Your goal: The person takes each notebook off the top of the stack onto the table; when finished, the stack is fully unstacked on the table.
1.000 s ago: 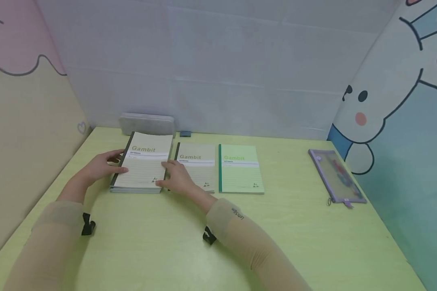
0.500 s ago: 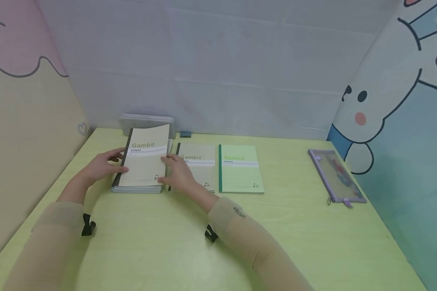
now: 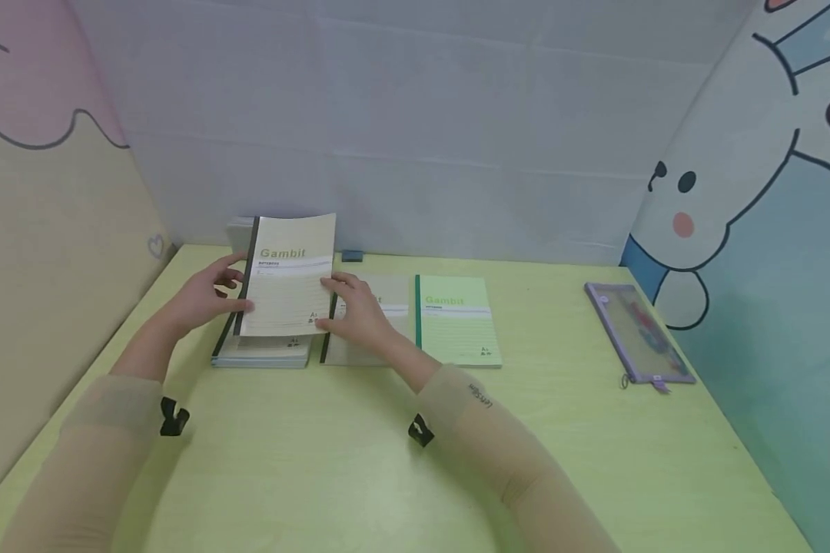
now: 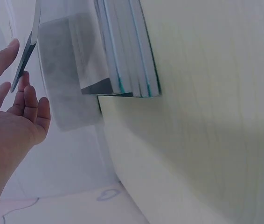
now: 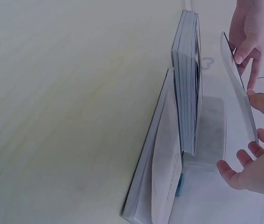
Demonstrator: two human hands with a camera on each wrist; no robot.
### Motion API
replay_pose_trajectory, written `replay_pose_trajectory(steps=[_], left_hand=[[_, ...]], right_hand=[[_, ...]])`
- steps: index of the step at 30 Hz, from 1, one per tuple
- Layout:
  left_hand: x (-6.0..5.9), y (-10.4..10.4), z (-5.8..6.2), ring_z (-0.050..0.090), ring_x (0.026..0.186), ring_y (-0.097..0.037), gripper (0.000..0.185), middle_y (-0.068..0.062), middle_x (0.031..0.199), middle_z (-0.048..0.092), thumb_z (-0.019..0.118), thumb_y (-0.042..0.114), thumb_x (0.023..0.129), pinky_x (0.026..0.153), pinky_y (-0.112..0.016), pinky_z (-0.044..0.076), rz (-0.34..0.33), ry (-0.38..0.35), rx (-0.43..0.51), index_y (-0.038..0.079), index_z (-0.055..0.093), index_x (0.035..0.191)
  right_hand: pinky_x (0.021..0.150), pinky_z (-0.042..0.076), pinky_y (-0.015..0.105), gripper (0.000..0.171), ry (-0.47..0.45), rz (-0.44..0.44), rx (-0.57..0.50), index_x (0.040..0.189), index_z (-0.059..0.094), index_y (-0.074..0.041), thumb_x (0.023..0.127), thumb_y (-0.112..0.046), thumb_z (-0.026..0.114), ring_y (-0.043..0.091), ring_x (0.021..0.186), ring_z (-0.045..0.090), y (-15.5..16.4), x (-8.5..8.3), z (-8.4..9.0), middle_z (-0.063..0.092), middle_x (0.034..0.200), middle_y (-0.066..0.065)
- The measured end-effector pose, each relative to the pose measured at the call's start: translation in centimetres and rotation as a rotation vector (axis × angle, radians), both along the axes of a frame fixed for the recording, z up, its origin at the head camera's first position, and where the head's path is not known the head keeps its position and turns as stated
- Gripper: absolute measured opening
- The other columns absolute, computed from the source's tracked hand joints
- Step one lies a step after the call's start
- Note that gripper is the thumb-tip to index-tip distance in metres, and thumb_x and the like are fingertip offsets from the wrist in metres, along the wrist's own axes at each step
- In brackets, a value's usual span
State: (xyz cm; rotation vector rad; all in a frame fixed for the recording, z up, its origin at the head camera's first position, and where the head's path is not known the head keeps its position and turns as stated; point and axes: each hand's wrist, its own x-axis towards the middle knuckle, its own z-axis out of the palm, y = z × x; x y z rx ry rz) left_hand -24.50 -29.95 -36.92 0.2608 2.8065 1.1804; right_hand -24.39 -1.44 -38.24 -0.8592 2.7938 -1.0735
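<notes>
Both hands hold a beige "Gambit" notebook point(image 3: 287, 280) lifted and tilted above a stack of notebooks point(image 3: 263, 352) at the table's back left. My left hand point(image 3: 230, 296) pinches its dark spine edge; my right hand point(image 3: 333, 303) pinches its right edge. The left wrist view has my left hand point(image 4: 15, 107) at the notebook's thin edge point(image 4: 27, 53), with the stack point(image 4: 125, 46) beyond. From the right wrist, my right hand point(image 5: 253, 154) grips the notebook point(image 5: 237, 88) beside the stack point(image 5: 188, 88).
A second beige notebook point(image 3: 373, 338) and a green notebook point(image 3: 456, 319) lie to the right of the stack on the pale green table point(image 3: 360, 476). A grey case point(image 3: 238, 230) stands against the back wall. A purple pencil pouch point(image 3: 636, 334) lies at the right.
The top notebook has risen off the stack and tilted up toward the back wall. Both hands moved up and slightly back with it.
</notes>
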Motion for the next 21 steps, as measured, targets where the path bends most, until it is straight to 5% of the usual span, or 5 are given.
replay_pose_trajectory(steps=[12, 21], left_hand=[[-1.1, 2.6, 2.6, 0.042, 0.116, -0.032, 0.079, -0.017, 0.125, 0.046, 0.073, 0.025, 0.083, 0.097, -0.048, 0.036, -0.054, 0.068, -0.018, 0.013, 0.030, 0.148], [-0.6, 6.0, 4.4, 0.043, 0.116, -0.030, 0.077, -0.016, 0.125, 0.048, 0.073, 0.022, 0.084, 0.099, -0.047, 0.033, -0.060, 0.123, 0.040, 0.014, 0.032, 0.148]], right_hand=[[0.108, 0.034, 0.042, 0.070, 0.081, 0.017, 0.013, 0.143, 0.043, -0.018, 0.082, -0.033, 0.074, 0.024, 0.137, 0.030, 4.4, -1.2, 2.3, 0.034, 0.149, 0.004], [0.105, 0.037, 0.042, 0.068, 0.072, 0.031, -0.012, 0.142, 0.044, -0.019, 0.083, -0.034, 0.073, 0.023, 0.137, 0.031, 8.1, -1.5, 4.3, 0.034, 0.149, 0.003]])
